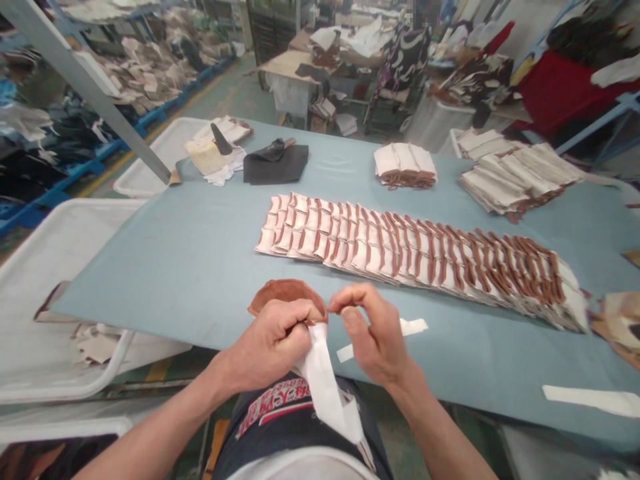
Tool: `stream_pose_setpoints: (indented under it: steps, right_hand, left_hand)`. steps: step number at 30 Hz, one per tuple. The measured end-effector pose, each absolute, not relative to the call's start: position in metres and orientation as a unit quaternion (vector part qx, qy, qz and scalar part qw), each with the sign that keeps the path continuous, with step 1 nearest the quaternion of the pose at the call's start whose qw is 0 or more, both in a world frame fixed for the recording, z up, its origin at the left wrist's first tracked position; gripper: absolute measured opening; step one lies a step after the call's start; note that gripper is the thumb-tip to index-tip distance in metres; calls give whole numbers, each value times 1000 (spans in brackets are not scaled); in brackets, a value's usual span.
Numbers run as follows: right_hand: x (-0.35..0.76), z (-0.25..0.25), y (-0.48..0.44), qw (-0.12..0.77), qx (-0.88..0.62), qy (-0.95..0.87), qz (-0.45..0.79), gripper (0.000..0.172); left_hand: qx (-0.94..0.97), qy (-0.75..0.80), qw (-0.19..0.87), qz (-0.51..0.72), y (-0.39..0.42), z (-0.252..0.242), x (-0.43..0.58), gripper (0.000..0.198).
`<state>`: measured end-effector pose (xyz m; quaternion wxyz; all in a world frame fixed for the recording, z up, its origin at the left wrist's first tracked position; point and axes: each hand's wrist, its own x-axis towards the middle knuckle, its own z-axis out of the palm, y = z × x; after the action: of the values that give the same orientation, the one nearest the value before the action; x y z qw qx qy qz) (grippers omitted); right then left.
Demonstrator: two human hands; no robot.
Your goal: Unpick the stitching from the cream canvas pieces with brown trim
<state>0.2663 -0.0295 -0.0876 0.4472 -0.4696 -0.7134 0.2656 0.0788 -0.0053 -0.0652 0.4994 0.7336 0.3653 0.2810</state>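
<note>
We see the brown leather piece (287, 293) at the near edge of the blue table (190, 260). The left hand (273, 340) is clenched on it and on a white strip (325, 380) that hangs off the edge. The right hand (373, 333) pinches the piece's right tip, thumb to forefinger. 1 long overlapped row of cut pieces (415, 250) lies just behind.

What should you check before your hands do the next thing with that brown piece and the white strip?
1. Left hand grips the brown piece: ok.
2. White strip is held with it: ok, it hangs down from that hand.
3. Right hand pinches at the piece's edge: ok; what it pinches, cannot tell.
4. Strip lies flat on the piece: cannot tell, fingers hide it.
5. Spare strip close by on the table: ok.
6. Row of pieces apart from both hands: ok.
</note>
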Motion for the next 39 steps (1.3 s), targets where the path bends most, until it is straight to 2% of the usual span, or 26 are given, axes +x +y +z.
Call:
stream_pose_setpoints:
  steps: [1, 3, 5, 8, 10, 14, 16, 22, 27, 31, 35, 39]
  right_hand:
    - [268, -82, -29, 457, -454, -714, 275, 20]
    - [269, -72, -26, 441, -407, -745, 292, 35]
    - [270, -65, -21, 403, -365, -786, 295, 43]
    - [273, -58, -14, 343, -362, -826, 262, 37]
    - [277, -53, -13, 297, -380, -836, 261, 29]
    - [282, -42, -15, 248, -387, -811, 361, 25]
    - [281, -39, -17, 247, -390, -800, 383, 23]
    - [271, -43, -19, 258, -427, -797, 341, 22]
    - [266, -54, -16, 295, -428, -706, 482, 21]
    - [267, -61, -16, 281, -423, -617, 601, 18]
    - [265, -73, -20, 316, -366, -494, 723, 34]
    - [256, -85, -23, 347, -365, -420, 755, 44]
  left_hand:
    - [746, 352, 494, 275, -4, -61, 78, 18]
    - [768, 338, 474, 266, -4, -54, 77, 20]
    - [793, 337, 439, 255, -4, -47, 75, 23]
    - [824, 348, 382, 233, -7, -38, 71, 30]
    - [828, 363, 360, 230, -10, -34, 69, 27]
    - [832, 373, 349, 217, -14, -31, 67, 19]
    - [838, 372, 342, 208, -14, -32, 66, 18]
    - [850, 367, 298, 231, -12, -37, 65, 18]
    - [876, 322, 214, 287, -11, -53, 61, 21]
    - [882, 247, 218, 337, -6, -68, 58, 20]
    - [880, 184, 208, 385, 0, -82, 57, 18]
    - [872, 209, 139, 420, 1, -101, 61, 18]
